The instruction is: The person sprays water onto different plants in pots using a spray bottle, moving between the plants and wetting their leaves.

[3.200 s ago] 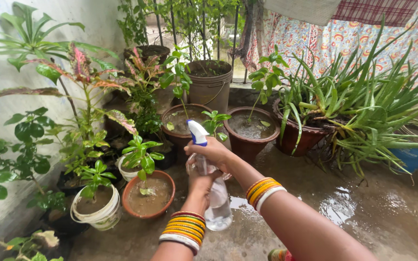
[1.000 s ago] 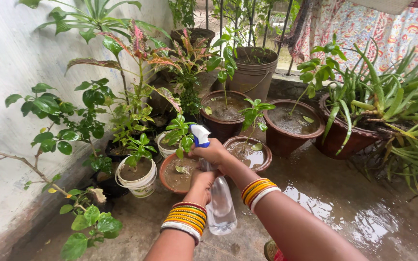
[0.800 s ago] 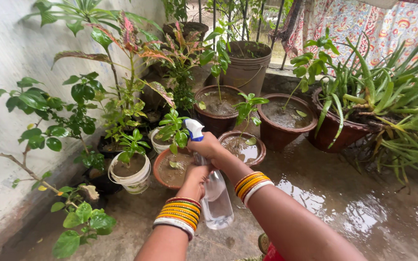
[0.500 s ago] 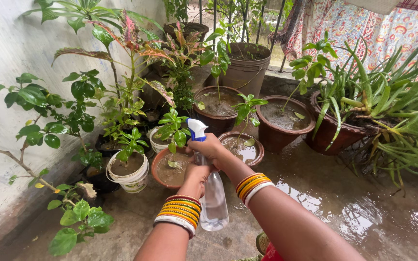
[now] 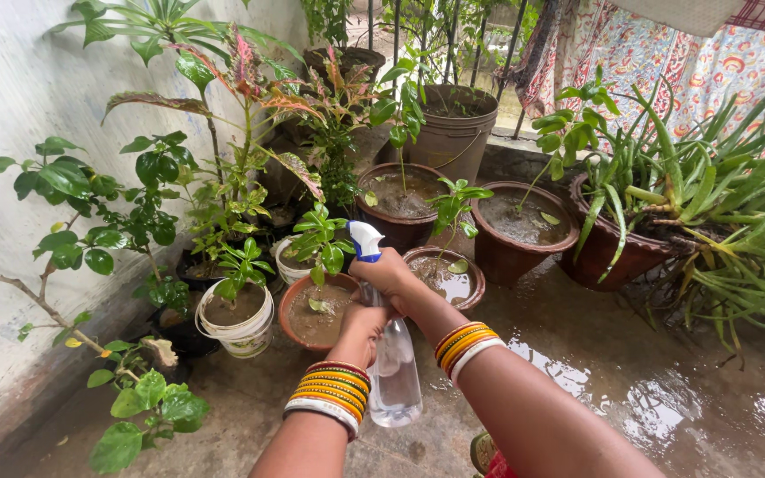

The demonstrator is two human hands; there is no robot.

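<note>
A clear plastic spray bottle [image 5: 395, 376] with a white and blue nozzle [image 5: 366, 240] is held out in front of me. My right hand [image 5: 390, 276] grips its trigger head. My left hand [image 5: 358, 329] is wrapped around the bottle's neck just below. Both wrists wear stacked orange, yellow and white bangles. The nozzle points toward a small green plant [image 5: 320, 245] in a round terracotta pot [image 5: 287, 320] of wet soil, directly ahead of the hands.
A white plastic pot [image 5: 239, 336] with a small plant stands left of the terracotta pot. Brown clay pots [image 5: 508, 252] holding water sit behind. A tall bucket planter [image 5: 453, 133] stands at the back. Spiky long-leaved plants [image 5: 719, 204] fill the right. The concrete floor [image 5: 630, 389] is wet; a white wall [image 5: 11, 106] runs along the left.
My view and hands have shifted left and closer to the small pots since the earliest frame. Over the last second the bottle and hands have hardly moved.
</note>
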